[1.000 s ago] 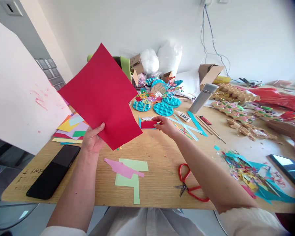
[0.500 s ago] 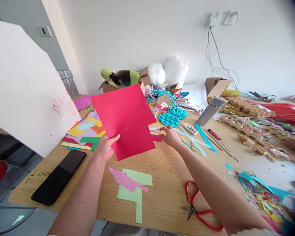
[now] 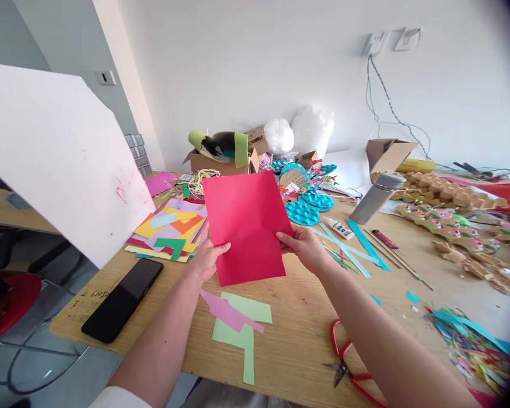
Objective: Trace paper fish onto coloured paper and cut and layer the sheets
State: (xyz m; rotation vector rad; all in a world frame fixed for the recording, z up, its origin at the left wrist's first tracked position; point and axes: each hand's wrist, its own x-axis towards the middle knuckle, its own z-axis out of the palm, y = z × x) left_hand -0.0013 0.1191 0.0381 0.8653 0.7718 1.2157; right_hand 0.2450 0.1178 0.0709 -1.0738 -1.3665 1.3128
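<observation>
A sheet of red paper [image 3: 249, 226] is held up over the table between my two hands. My left hand [image 3: 206, 258] pinches its lower left edge, thumb on the front face. On the right edge, my right hand [image 3: 304, 246] grips it with the thumb in front; those fingers are partly hidden behind the sheet. Below lie a pink paper scrap [image 3: 232, 313] and light green paper pieces [image 3: 247, 351]. Red-handled scissors [image 3: 342, 362] rest on the table under my right forearm.
A black phone [image 3: 123, 300] lies at the left, near a pile of coloured paper [image 3: 170, 229]. A grey bottle [image 3: 376, 198], a glue bottle [image 3: 339, 228], paper strips [image 3: 368, 246] and egg-carton pieces [image 3: 450, 226] are at the right. A white board [image 3: 63, 153] leans in from the left.
My right hand has come to the red paper's right edge and taken hold. The sheet has turned more upright, and its notched right side no longer shows. The view has shifted slightly left.
</observation>
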